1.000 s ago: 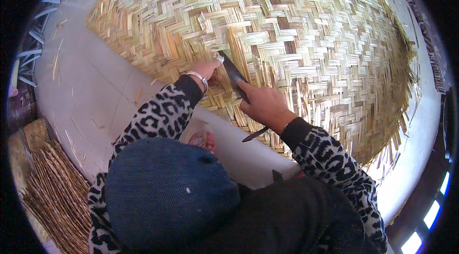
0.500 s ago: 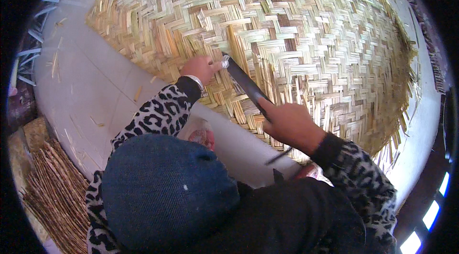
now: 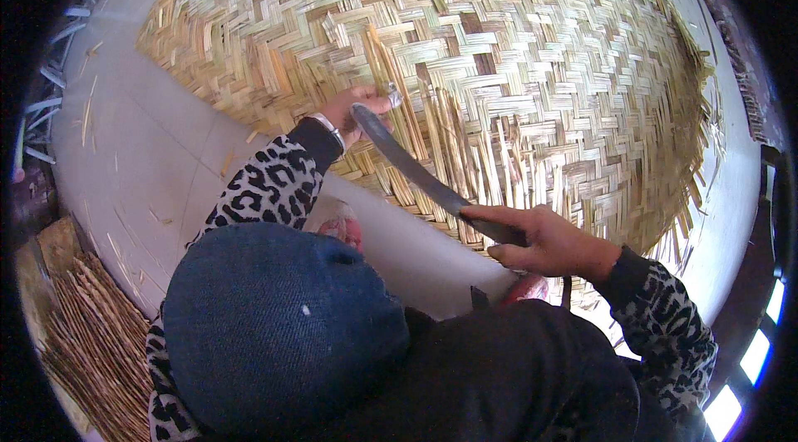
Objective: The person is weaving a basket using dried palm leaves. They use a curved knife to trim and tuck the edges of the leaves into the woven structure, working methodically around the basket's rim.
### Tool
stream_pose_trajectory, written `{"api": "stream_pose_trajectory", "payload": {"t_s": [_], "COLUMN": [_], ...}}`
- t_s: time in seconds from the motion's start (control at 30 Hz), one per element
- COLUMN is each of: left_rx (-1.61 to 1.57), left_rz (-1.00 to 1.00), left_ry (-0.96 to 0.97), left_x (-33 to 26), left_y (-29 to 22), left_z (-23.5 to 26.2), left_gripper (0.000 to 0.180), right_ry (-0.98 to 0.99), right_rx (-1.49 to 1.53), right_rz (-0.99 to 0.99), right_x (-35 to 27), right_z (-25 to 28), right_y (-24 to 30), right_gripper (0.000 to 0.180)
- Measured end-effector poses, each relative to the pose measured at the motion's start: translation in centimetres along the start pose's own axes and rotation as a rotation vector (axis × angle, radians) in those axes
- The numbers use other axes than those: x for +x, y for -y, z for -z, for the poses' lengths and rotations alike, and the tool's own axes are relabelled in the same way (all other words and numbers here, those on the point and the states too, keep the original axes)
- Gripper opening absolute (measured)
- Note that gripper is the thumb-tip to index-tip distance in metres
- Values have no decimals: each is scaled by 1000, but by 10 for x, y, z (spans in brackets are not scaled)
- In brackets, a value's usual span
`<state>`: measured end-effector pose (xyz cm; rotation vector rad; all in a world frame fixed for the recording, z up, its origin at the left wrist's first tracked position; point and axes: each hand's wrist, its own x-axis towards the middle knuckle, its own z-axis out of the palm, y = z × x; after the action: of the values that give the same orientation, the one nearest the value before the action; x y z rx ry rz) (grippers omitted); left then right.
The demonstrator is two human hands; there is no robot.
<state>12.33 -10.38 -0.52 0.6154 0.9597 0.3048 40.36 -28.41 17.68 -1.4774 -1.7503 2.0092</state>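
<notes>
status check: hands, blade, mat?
Right hand shut on long curved dark knife. Left hand by blade tip, pressing on large woven straw mat. Loose strip ends stick up around the blade; nothing else in the way.

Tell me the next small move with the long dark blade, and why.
Probably ease the blade's tip down between the loose strips. The right hand grips the long dark curved blade by its handle, its tip sits at the left hand, which pinches upright strips at the unfinished edge of the pale woven bamboo mat, so that hand looks close to the tip.
</notes>
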Motion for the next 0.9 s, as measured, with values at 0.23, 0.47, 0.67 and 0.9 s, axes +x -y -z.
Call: {"api": "stream_pose_trajectory", "payload": {"t_s": [0.23,0.47,0.67,0.9], "left_rx": [55,125,76,-23], "left_rz": [-139,-126,-105,-95], "left_ry": [-219,-303,-240,-197], "left_x": [-2,-11,-17,-7], "left_y": [29,34,30,19], "left_z": [0,-2,0,6], "left_gripper": [14,17,18,22], "right_ry": [30,-126,-105,-220], "right_rx": [267,28,-228,-404], "right_rz": [-160,-189,-109,-175], "right_x": [27,70,80,82], "right_z": [-1,14,24,4], "right_y": [-5,-10,-6,0], "right_gripper": [59,54,56,56]}}
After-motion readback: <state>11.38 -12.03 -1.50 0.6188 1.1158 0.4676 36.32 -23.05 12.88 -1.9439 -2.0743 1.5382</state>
